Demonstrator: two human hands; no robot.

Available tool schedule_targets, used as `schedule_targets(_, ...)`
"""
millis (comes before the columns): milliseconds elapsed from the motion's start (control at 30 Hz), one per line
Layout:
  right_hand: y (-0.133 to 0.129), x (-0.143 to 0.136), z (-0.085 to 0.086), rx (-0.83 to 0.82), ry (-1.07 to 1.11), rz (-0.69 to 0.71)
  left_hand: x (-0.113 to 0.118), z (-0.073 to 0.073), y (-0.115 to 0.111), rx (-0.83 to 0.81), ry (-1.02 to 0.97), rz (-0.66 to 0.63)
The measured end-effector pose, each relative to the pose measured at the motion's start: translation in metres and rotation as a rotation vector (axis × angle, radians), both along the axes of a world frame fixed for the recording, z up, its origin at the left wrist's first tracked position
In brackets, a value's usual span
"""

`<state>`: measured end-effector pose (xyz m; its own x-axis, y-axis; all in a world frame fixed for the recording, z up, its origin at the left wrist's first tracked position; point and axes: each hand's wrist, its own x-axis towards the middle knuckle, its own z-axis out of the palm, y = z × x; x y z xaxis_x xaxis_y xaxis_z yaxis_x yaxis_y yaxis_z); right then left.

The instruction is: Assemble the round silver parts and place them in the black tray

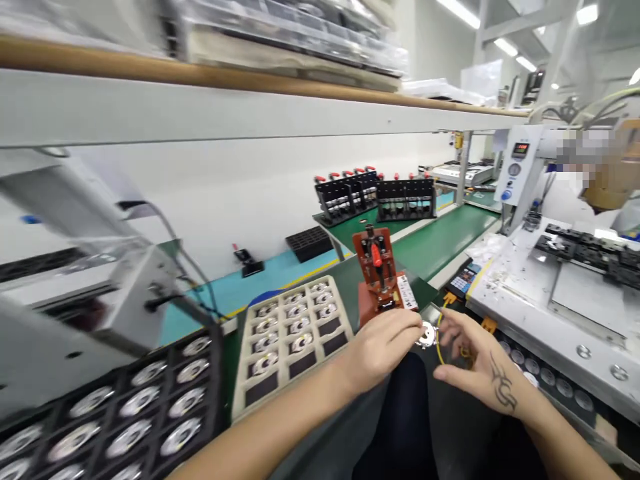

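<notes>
Just in front of my lap, my left hand point(383, 347) has its fingers pinched on the edge of a small round silver part like a watch case point(427, 335). My right hand point(473, 357) is close on the other side of that part, its thumb and fingers apart and curved around air. A thin yellow cord point(439, 343) runs between the part and my right fingers. Behind my left hand stands a red-brown clamp fixture point(379, 267) with a red handle. Beside it, a beige tray point(287, 333) holds several similar round parts, and some of its pockets are bare.
A black tray point(165, 400) of round parts lies at lower left, beside a grey machine point(135, 300). Black racks point(405, 199) stand beyond the green belt point(440, 240). A white machine table point(540, 300) is at right, with a person behind it. A shelf point(250, 110) crosses above.
</notes>
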<state>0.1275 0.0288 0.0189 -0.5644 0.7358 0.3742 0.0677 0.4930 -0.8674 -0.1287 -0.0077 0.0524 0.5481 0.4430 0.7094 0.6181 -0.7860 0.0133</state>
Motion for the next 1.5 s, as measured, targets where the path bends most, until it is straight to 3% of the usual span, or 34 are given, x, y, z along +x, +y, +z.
schedule_targets(133,0.0,0.009,0.019,-0.011,-0.009,-0.032,0.04,0.016,0.019,0.047,0.026,-0.171)
schedule_targets(367,0.001,0.074,0.018,0.033,-0.02,-0.338,0.098,0.005,0.069,-0.058,0.046,-0.321)
schedule_targets(467,0.005,0.12,0.023,0.125,-0.102,-0.622,0.135,0.015,0.116,-0.187,0.032,-0.274)
schedule_targets(567,0.0,0.161,0.037,0.213,-0.187,-0.84,0.174,0.036,0.178,-0.393,0.034,-0.219)
schedule_targets(700,-0.024,0.194,0.053,0.279,-0.277,-0.959,0.213,0.056,0.248,-0.67,0.114,-0.146)
schedule_targets(833,-0.048,0.215,0.057,0.271,-0.288,-1.025,0.232,0.058,0.28,-0.747,0.187,-0.173)
schedule_targets(933,-0.044,0.224,0.061,0.263,-0.299,-1.031,0.242,0.056,0.29,-0.784,0.226,-0.166)
schedule_targets(1000,-0.025,0.225,0.066,0.268,-0.314,-1.019,0.248,0.057,0.294,-0.793,0.235,-0.158)
schedule_targets(1167,0.06,0.208,0.077,0.261,-0.4,-0.94,0.244,0.074,0.288,-0.709,0.081,-0.184)
schedule_targets(1367,0.166,0.187,0.08,0.166,-0.618,-0.766,0.201,0.091,0.243,-0.598,-0.181,-0.221)
schedule_targets(1500,0.197,0.181,0.076,0.089,-0.728,-0.682,0.161,0.082,0.201,-0.536,-0.311,-0.302)
